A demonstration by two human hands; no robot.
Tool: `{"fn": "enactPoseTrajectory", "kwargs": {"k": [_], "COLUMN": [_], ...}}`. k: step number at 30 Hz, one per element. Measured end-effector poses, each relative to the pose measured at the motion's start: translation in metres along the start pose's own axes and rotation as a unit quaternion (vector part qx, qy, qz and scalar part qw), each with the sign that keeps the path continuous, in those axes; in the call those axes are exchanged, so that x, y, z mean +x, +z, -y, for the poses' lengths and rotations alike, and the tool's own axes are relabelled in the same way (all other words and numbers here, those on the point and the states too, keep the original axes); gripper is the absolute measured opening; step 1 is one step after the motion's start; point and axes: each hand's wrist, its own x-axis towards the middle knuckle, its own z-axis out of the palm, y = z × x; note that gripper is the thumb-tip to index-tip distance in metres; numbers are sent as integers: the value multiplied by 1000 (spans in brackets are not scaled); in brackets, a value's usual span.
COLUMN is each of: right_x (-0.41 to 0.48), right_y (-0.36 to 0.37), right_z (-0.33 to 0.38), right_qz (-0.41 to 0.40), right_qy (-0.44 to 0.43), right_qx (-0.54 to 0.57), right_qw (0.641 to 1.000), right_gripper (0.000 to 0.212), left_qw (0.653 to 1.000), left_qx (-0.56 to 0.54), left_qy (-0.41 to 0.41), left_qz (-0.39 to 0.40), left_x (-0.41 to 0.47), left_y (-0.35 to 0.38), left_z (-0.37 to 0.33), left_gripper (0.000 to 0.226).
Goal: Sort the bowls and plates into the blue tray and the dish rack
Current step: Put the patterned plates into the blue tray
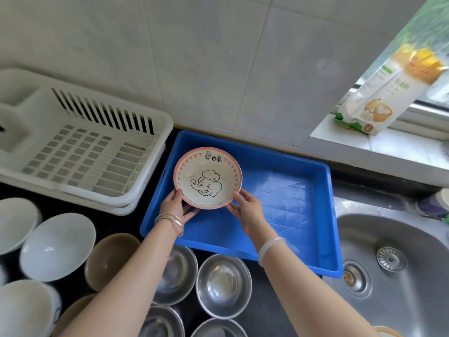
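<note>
Slippage risk: left hand [174, 206] and right hand [246, 208] pinch elephant dish [207, 177] by near rim only (far edge unsupported) above blue tray [279, 190].

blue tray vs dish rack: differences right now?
The tray is blue with a solid floor; the rack is white with slotted walls. The tray lies beside the sink; the rack lies on the tray's other side. The left hand and right hand hold the bowl over the tray, not the rack. Both are rectangular.
</note>
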Motion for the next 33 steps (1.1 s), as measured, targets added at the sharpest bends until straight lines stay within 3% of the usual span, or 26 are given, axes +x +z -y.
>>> {"fn": "enactPoseTrajectory", "kwargs": {"k": [13, 19, 23, 26, 30, 33], "right_x": [14, 6, -6, -26, -69, -109], "right_y": [20, 19, 7, -13, -66, -126], "right_z": [9, 11, 12, 16, 20, 17], "right_qz": [-41, -17, -5, -6, -41, -103], "right_qy": [11, 22, 18, -16, -78, -132], "right_qx": [-20, -71, -124, -149, -190, -288], "right_qw": [999, 997, 992, 989, 978, 943], "right_gripper": [34, 23, 41, 41, 25, 25], "left_qw": [998, 996, 985, 969, 956, 930], "left_qx": [-23, -15, 97, 171, 246, 321], "left_qy": [50, 80, 127, 167, 161, 163], "left_qz": [6, -41, -66, -63, -5, 68], "left_x": [11, -3, -23, -50, -96, -129], "left_y": [7, 20, 24, 25, 44, 63], "left_z": [-3, -2, 12, 28, 61, 99], "left_gripper": [32, 33, 22, 20, 31, 33]}}
